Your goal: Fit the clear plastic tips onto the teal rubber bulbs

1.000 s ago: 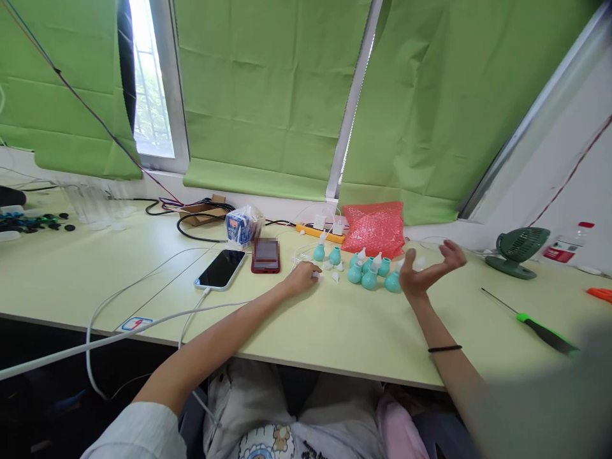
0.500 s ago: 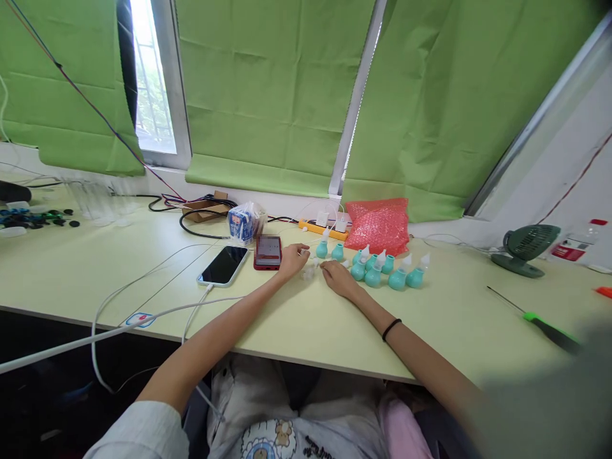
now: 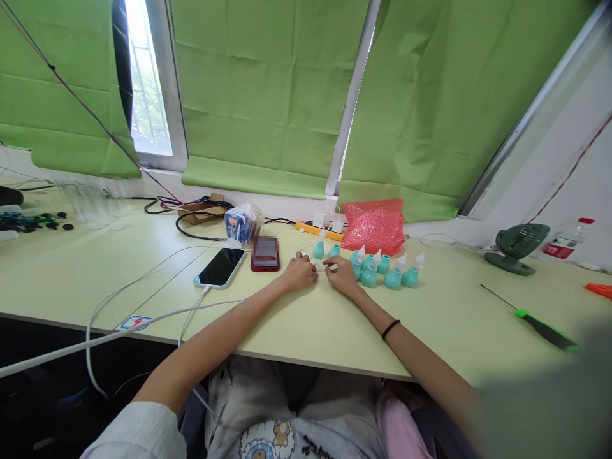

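My left hand (image 3: 299, 273) rests on the table with its fingers curled down; what lies under them is hidden. Close by, my right hand (image 3: 340, 275) has thumb and index finger pinched together at a small translucent plastic piece (image 3: 320, 267) in the gap between the hands. To the right stand several teal squeeze bulbs (image 3: 393, 278), some with clear pointed tips (image 3: 419, 260) on top. Just beyond my fingers are a teal bulb with a clear tip (image 3: 319, 250) and one without a tip (image 3: 334, 250).
Left of my hands lie a red-cased phone (image 3: 265, 254) and a white-cased phone (image 3: 220, 268) on a cable. Behind are a wrapped blue packet (image 3: 238, 225), an orange power strip (image 3: 306, 227) and red bubble wrap (image 3: 373, 224). A screwdriver (image 3: 540, 326) and a small fan (image 3: 519, 248) are right.
My left hand has come right and nearer to me, its fingers curling over. The right hand has shifted slightly, its fingertips now pinched at the clear piece. The view has tilted a little.
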A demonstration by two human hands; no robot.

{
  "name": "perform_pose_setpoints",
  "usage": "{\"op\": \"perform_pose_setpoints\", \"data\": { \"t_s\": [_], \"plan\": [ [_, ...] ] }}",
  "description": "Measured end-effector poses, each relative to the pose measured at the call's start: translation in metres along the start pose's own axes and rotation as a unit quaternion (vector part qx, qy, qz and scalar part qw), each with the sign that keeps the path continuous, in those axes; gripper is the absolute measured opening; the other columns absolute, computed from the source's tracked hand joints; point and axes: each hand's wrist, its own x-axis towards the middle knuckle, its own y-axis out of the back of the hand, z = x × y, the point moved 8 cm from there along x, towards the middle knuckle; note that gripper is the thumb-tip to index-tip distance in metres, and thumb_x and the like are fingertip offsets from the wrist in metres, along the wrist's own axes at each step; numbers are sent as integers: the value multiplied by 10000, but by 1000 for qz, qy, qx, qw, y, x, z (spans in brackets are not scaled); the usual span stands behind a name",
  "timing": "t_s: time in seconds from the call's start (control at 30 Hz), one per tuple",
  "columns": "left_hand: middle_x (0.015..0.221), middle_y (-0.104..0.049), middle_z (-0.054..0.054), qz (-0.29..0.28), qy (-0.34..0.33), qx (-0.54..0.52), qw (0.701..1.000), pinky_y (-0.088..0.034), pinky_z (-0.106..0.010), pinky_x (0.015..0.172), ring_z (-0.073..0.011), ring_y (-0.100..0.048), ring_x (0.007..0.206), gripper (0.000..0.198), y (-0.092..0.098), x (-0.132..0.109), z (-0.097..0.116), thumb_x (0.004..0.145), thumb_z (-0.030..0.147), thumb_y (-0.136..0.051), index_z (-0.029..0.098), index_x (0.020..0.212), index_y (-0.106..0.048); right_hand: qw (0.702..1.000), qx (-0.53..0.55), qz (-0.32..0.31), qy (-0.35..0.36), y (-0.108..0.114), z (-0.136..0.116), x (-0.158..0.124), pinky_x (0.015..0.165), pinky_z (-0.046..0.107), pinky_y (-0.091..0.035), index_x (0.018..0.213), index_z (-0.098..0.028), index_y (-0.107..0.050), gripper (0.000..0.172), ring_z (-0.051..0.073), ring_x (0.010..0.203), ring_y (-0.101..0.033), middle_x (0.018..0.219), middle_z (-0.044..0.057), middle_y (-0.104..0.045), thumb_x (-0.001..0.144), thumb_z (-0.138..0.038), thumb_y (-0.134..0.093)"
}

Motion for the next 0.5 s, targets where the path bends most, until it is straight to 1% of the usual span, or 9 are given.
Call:
{"op": "perform_pose_setpoints", "data": {
  "t_s": [0.07,0.1,0.17,0.23,0.27,0.33,0.4,0.5],
  "plan": [
    [1033,-514,-71,-6,-4,30,1000,-388,-418,825,-195,-481,968,227,-4,-1,3,804,277,-469,123,963,-523,1000,2,-9,-3,-2,1,-1,658,277,-465,902,-134,-577,277,146,688,-567,807,62,-621,682,-86,-416],
    [1036,-513,-71,-8,-5,41,999,-389,-417,824,-195,-482,967,226,-6,-1,4,806,273,-466,123,965,-522,1000,2,-13,-2,-3,0,-1,674,280,-461,948,-132,-561,306,150,710,-565,837,66,-617,674,-91,-432],
    [1039,-512,-72,-11,-7,58,998,-401,-405,813,-188,-491,952,229,-8,0,5,814,270,-454,127,983,-514,1000,-1,-21,3,-5,-2,-3,748,307,-438,1041,-131,-516,385,176,828,-545,961,88,-586,659,-114,-477],
    [1039,-513,-72,-14,-9,69,997,-415,-392,798,-180,-502,933,235,-8,2,6,818,270,-447,131,998,-507,999,-6,-34,12,-8,-5,-4,842,347,-381,1085,-145,-490,422,202,960,-491,1070,99,-535,663,-140,-504],
    [1038,-514,-72,-15,-10,73,997,-420,-389,793,-178,-505,926,237,-7,2,5,819,270,-446,132,1003,-505,999,-7,-43,18,-10,-7,-4,874,359,-351,1084,-158,-494,406,205,993,-471,1081,93,-530,678,-149,-501],
    [1036,-514,-72,-15,-10,78,997,-426,-385,784,-177,-509,919,241,-6,3,5,819,269,-447,132,1009,-501,998,-8,-61,27,-13,-10,-5,892,363,-324,1050,-179,-519,336,197,995,-468,1037,74,-554,717,-163,-476],
    [1041,-512,-73,-14,-9,79,997,-430,-380,779,-175,-511,916,242,-4,3,4,820,269,-444,134,1014,-499,997,-9,-70,29,-15,-10,-5,867,350,-340,989,-186,-550,264,192,959,-481,970,62,-575,741,-180,-459],
    [1048,-508,-75,-11,-3,79,997,-434,-377,775,-174,-511,914,247,-4,4,1,821,269,-443,137,1023,-494,997,-11,-67,22,-17,-8,-4,808,326,-375,884,-173,-578,184,191,908,-492,893,64,-581,752,-206,-454]
  ]
}}
